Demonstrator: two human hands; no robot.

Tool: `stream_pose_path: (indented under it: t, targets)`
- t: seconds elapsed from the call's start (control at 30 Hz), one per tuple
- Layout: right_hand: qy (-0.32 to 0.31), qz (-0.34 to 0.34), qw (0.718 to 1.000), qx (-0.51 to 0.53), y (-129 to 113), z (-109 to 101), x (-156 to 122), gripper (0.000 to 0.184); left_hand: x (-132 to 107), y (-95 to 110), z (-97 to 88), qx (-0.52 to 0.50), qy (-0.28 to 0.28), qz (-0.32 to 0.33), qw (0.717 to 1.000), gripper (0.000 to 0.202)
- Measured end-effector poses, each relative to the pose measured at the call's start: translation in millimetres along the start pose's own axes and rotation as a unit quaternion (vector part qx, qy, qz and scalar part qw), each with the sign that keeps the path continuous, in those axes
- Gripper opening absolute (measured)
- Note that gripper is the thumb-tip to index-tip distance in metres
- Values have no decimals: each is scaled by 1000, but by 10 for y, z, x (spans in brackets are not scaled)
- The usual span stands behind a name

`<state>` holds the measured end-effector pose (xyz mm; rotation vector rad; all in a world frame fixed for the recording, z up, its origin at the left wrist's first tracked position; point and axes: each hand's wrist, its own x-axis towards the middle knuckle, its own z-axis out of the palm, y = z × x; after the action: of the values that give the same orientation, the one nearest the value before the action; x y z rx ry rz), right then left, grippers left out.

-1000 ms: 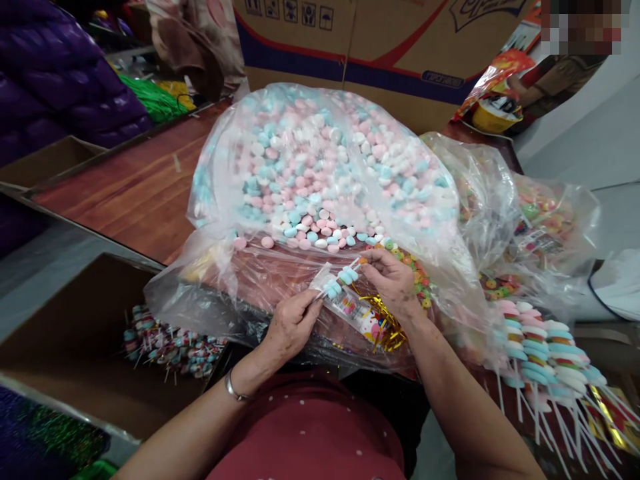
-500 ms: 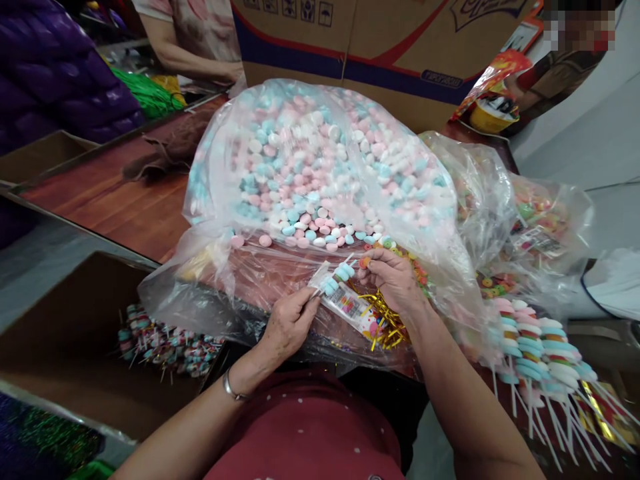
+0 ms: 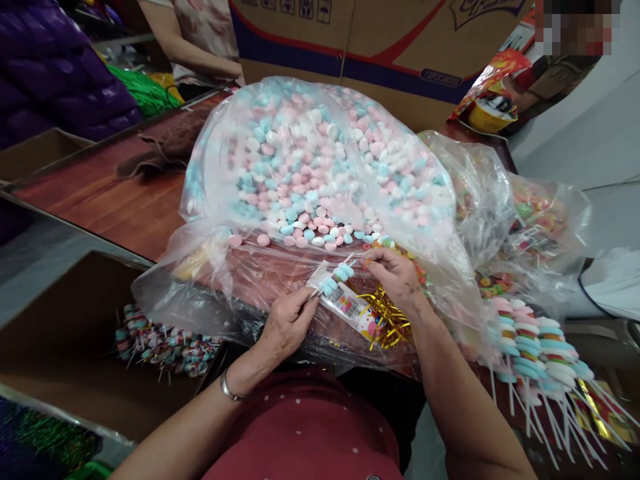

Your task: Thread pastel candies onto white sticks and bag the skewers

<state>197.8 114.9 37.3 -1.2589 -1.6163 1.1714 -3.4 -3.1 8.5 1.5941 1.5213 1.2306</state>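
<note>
My left hand (image 3: 290,320) is closed on white sticks threaded with pale blue marshmallows (image 3: 330,285); their bare tips point up and right. Just beyond those tips, my right hand (image 3: 395,277) pinches a small orange gummy ring (image 3: 369,262), mostly covered by the fingers. Below the sticks lies a printed white packet (image 3: 345,307), with gold foil strips (image 3: 385,317) beside it. In front of both hands, loose pink, white and blue marshmallows (image 3: 320,227) spill from a big clear plastic bag (image 3: 320,153).
Finished marshmallow skewers (image 3: 545,350) lie at the right, and more fill an open cardboard box (image 3: 60,333) at lower left. Bags of gummy rings (image 3: 540,213) stand at right. A large carton (image 3: 350,60) rises behind. Another person's arm (image 3: 200,63) is at the far left.
My right hand has shifted very slightly at the stick tips, and the orange gummy ring is now more hidden by its fingers. My left hand keeps hold of the sticks.
</note>
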Motion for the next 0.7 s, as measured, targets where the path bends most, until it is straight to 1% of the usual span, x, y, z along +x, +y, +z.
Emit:
stream_pose_path:
  t: [0.07,0.13,0.2,0.27,0.33,0.4,0.47,0.53,0.6,0.7]
  targets:
    - [16,3,1000,0,-28,-90,17,15,-4,-6,3,-4,2,-1,1000,23]
    - [31,22,999,3,-64,-151,25,16,-7,-14,4,-4,3,-1,1000,23]
    - [11,46,999,-5,-95,-175,26,16,-8,-24,5,-2,4,-1,1000,23]
    - [-17,45,998,-38,-111,-169,24,14,-11,-34,5,-1,4,-3,1000,23]
    - [-14,12,997,-80,-110,-151,25,12,-14,-43,6,0,4,-6,1000,23]
    - [14,-26,994,-103,-94,-138,31,11,-17,-50,7,1,4,-7,1000,23]
    - [34,-48,992,-111,-65,-139,42,13,-19,-53,7,2,4,-9,1000,23]
    - [37,-64,987,-141,-25,-151,54,14,-18,-52,8,3,5,-12,1000,23]
    - [36,-88,975,-200,21,-163,68,14,-16,-49,8,4,8,-14,1000,23]
    - [25,-134,947,-289,96,-164,89,16,-12,-40,6,6,11,-12,1000,22]
